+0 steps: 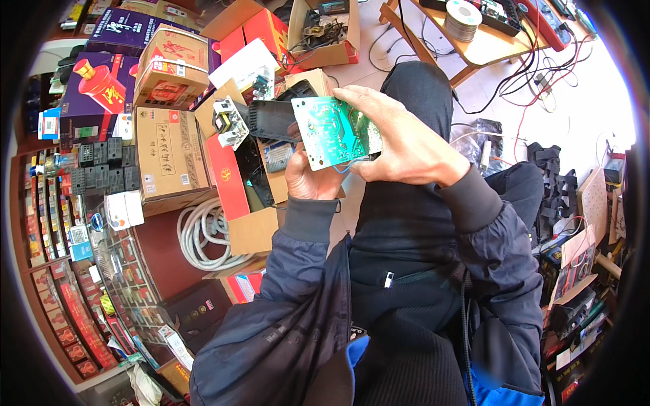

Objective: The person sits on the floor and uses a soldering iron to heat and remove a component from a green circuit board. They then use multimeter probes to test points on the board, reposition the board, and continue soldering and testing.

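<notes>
A green circuit board (330, 133) is held up over my lap, its soldered side facing me. My right hand (409, 142) grips its right side, with fingers along the top edge and the thumb near the bottom corner. From below, my left hand (315, 177) holds the lower left edge, its fingers partly hidden behind the board. A thin blue wire (347, 165) hangs at the bottom edge by my right thumb. Just left of the board lies a black plastic casing (269, 120), and beside that a smaller board with components (230, 123) rests on an open carton.
An open red and brown carton (230, 177) stands at my left, with a coil of grey hose (204, 233) below it. Stacked boxes (172, 150) and shelves fill the left. A wooden stool (491, 46) bears a solder spool (462, 19). Cables (535, 81) trail across the floor.
</notes>
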The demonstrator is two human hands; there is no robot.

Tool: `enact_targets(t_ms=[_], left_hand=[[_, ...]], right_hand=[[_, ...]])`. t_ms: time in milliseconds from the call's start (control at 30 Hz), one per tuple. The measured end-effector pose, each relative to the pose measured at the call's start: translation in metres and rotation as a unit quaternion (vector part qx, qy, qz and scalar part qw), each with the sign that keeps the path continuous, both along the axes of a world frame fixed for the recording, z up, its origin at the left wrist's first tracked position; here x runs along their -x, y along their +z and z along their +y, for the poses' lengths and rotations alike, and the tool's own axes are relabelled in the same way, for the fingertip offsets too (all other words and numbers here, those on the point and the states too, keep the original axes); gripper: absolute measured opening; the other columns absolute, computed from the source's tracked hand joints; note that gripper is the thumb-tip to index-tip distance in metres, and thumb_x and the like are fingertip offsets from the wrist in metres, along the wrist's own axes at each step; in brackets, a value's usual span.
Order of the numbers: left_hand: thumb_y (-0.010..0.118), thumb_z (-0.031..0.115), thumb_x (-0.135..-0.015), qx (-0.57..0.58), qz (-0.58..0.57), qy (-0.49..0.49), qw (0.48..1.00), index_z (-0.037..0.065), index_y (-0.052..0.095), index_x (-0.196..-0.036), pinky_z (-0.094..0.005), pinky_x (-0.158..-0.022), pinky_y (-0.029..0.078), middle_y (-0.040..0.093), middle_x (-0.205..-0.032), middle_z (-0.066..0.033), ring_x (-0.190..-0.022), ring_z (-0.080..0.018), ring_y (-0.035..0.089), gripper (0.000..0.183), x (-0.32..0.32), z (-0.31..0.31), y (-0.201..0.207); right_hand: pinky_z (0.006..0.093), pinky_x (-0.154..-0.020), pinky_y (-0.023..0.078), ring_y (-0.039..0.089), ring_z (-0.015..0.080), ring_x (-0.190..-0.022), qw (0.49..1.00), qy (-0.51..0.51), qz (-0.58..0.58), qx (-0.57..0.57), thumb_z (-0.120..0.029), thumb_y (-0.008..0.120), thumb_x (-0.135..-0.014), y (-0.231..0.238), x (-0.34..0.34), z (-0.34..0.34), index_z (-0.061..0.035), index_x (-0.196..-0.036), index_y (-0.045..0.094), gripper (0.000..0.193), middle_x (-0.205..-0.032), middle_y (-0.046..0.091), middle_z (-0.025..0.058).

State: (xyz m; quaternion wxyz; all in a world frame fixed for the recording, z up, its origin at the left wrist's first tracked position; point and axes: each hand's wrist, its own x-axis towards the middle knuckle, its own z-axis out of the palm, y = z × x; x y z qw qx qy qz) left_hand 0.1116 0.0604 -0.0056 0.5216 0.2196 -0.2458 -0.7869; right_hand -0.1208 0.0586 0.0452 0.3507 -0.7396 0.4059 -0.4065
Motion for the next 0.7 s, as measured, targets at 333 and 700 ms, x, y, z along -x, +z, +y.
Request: enact_targets(t_ms=[333,700], left_hand=[[0.09,0.043,-0.085,0.042,0.036,0.007,0.998,0.016,0.049,-0.162,-0.0599,-0.122,0.047,0.056,-0.162,-0.0117,-0.148,-0.0355,0.055,0.091,-0.005,0.004,0.016],[0.091,0.044,-0.085,0.024,0.048,0.008,0.999,0.023,0.05,-0.163,-0.0594,-0.121,0.049,0.055,-0.164,-0.0064,-0.151,-0.033,0.053,0.091,0.013,0.008,0.03]], right_hand=[[0.0484,-0.13,0.033,0.044,0.0427,-0.155,0.998,0.012,-0.043,0.039,-0.024,0.084,-0.075,0.027,0.004,0.012,-0.0011,-0.163,0.047,0.099,-0.161,0.05,0.0277],[0.0487,-0.129,0.034,0.046,0.0432,-0.152,0.995,-0.066,0.015,0.075,-0.023,0.087,-0.074,0.034,0.007,0.029,-0.0021,-0.162,0.047,0.099,-0.16,0.052,0.0257]])
